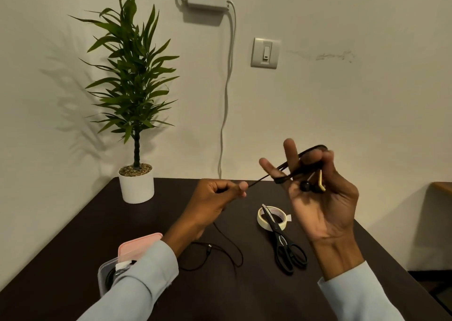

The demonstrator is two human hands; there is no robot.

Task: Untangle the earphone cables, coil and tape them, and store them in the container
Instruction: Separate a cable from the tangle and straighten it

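The thin black earphone cable (263,177) is held up above the dark brown tabletop (73,242), its taut stretch running from low on the left to higher on the right between the two hands. The right hand (318,193), palm toward the camera, has the cable looped around its raised fingers, with the thumb pressing the loops against them; a black round earbud (305,186) and a gold-coloured piece (321,182) sit against the palm. The left hand (217,201) is curled, pinching the cable between thumb and forefinger. From it the slack drops to the table and lies in loose curves (220,254) near the left sleeve.

Just right of the slack, black-handled scissors (285,242) lie with their blades resting across a roll of pale cream tape (272,218), tips pointing away from the person. At the left edge, a clear plastic container (107,276) with a pink lid (137,246) stands partly hidden by the left sleeve. At the far corner is a green leafy plant in a white pot (137,183). No readable writing shows on anything.
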